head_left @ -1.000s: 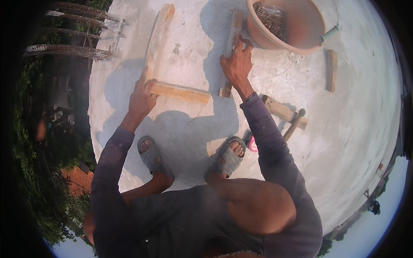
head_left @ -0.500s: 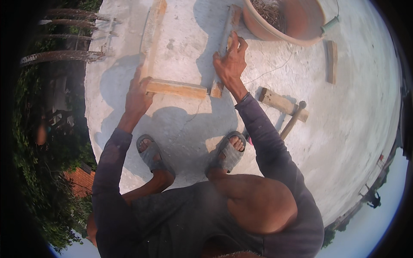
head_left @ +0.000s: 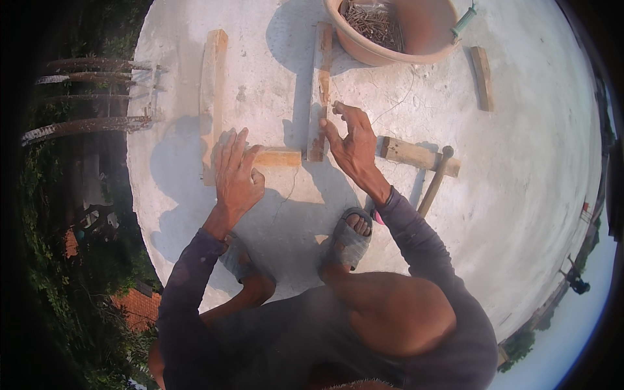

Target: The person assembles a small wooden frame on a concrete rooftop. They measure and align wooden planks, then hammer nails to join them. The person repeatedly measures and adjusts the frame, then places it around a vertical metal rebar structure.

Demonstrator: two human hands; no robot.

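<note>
My left hand lies with spread fingers over the corner where a long wooden batten on the left meets a short wooden piece. The hand hides that joint. Across from it, my right hand is beside a second long batten, its thumb at the batten's edge and its fingers bent and apart from the thumb. The short piece's right end stops a little short of this batten.
Beyond the right batten stands an orange-tan basin holding a heap of nail-like pieces. A hammer rests across a wooden block at right. Another wooden piece lies farther right. The concrete slab's edge drops off at left.
My left hand has shifted from the left batten's end onto the corner, fingers spreading. My right hand has let go of the right batten. The left batten sits nearer, its far end now visible.
</note>
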